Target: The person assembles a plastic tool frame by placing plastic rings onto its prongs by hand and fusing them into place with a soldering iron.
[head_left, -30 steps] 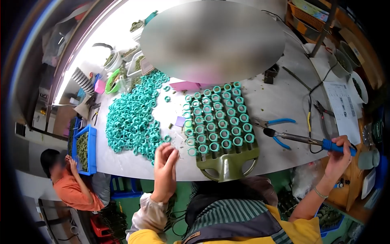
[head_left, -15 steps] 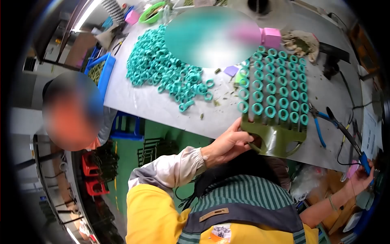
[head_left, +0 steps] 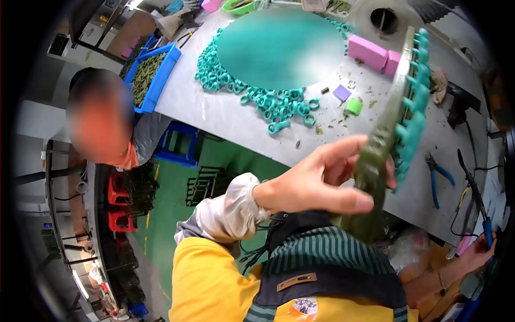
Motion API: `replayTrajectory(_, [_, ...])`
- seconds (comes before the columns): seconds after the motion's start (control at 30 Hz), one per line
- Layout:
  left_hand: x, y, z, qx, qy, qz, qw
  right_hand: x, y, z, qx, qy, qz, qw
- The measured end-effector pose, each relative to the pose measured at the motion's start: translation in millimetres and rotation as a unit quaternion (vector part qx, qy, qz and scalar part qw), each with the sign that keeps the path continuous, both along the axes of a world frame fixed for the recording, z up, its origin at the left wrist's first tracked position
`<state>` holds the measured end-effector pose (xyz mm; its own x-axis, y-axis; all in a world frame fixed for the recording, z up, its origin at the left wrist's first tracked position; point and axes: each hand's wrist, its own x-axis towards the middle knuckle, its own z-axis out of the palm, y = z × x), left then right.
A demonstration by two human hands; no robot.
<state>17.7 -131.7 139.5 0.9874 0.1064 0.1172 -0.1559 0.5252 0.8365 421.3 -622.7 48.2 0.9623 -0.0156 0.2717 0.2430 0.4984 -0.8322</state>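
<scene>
My left hand [head_left: 306,182] grips the handle end of an olive-green rack [head_left: 378,155], raised off the table and turned nearly edge-on to me. Teal rings [head_left: 416,112] sit in rows on its far side, facing right, and are smeared by motion. At the far right, my right hand [head_left: 475,255] is closed around the blue handle of a long, dark-shafted tool [head_left: 487,231]; its exact kind I cannot make out. Blue-handled pliers [head_left: 437,180] lie on the table between the rack and that tool.
Loose teal rings [head_left: 284,107] spread over the grey table [head_left: 241,126], partly under a blurred patch. Pink blocks [head_left: 367,51], a purple piece [head_left: 341,93] and a green block [head_left: 353,107] lie behind the rack. A blue bin [head_left: 169,72] and a person's sleeve [head_left: 149,137] are left.
The rack has come up from lying with its rings facing up to standing on edge in my left hand. My right hand stays on the blue-handled tool. The view has shifted slightly.
</scene>
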Motion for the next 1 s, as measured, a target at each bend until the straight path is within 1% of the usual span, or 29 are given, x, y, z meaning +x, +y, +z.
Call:
replayTrajectory(0.07, [-1, -8, 10, 0.155, 0.006, 0.021, 0.988, -37, 43, 11, -0.08, -0.064, -0.089, 0.991])
replayTrajectory(0.1, [3, -5, 18, 0.338, -0.043, 0.03, 0.94, -55, 65, 15, -0.119, -0.09, -0.138, 0.979])
replayTrajectory(0.13, [7, -15, 21, 0.372, -0.058, 0.047, 0.925, -52, 62, 16, -0.079, -0.046, -0.135, 0.987])
replayTrajectory(0.17, [12, -25, 30, 0.448, -0.057, 0.058, 0.891, -50, 59, 17, -0.035, -0.002, -0.135, 0.99])
replayTrajectory(0.2, [16, -34, 37, 0.519, -0.054, 0.072, 0.85, -44, 51, 17, 0.043, 0.058, -0.098, 0.993])
replayTrajectory(0.23, [24, -47, 33, 0.57, -0.06, 0.085, 0.815, -52, 65, 21, 0.018, 0.037, -0.124, 0.991])
replayTrajectory(0.27, [31, -60, 29, 0.597, -0.048, 0.1, 0.794, -59, 76, 30, 0.042, 0.071, -0.142, 0.986])
replayTrajectory(0.3, [39, -71, 23, 0.627, -0.033, 0.107, 0.771, -61, 76, 25, 0.006, 0.031, -0.153, 0.988])
replayTrajectory(0.33, [47, -81, 15, 0.656, -0.016, 0.116, 0.746, -61, 76, 24, 0.0, 0.022, -0.151, 0.988])
replayTrajectory(0.37, [56, -87, 6, 0.678, -0.007, 0.124, 0.724, -62, 76, 24, -0.006, 0.014, -0.148, 0.989])
replayTrajectory(0.43, [72, -94, -13, 0.709, 0.017, 0.123, 0.694, -69, 81, 32, 0.041, 0.061, -0.113, 0.991])
replayTrajectory(0.47, [80, -96, -22, 0.723, 0.031, 0.122, 0.679, -74, 85, 35, 0.041, 0.067, -0.118, 0.99])
replayTrajectory(0.6, [104, -105, -44, 0.742, 0.06, 0.129, 0.655, -76, 87, 33, 0.036, 0.073, -0.121, 0.989])
replayTrajectory(0.8, [126, -115, -58, 0.752, 0.102, 0.128, 0.639, -76, 87, 29, 0.04, 0.069, -0.127, 0.989])
replayTrajectory(1.0, [136, -119, -77, 0.763, 0.103, 0.16, 0.618, -74, 82, 28, 0.038, 0.074, -0.113, 0.99])
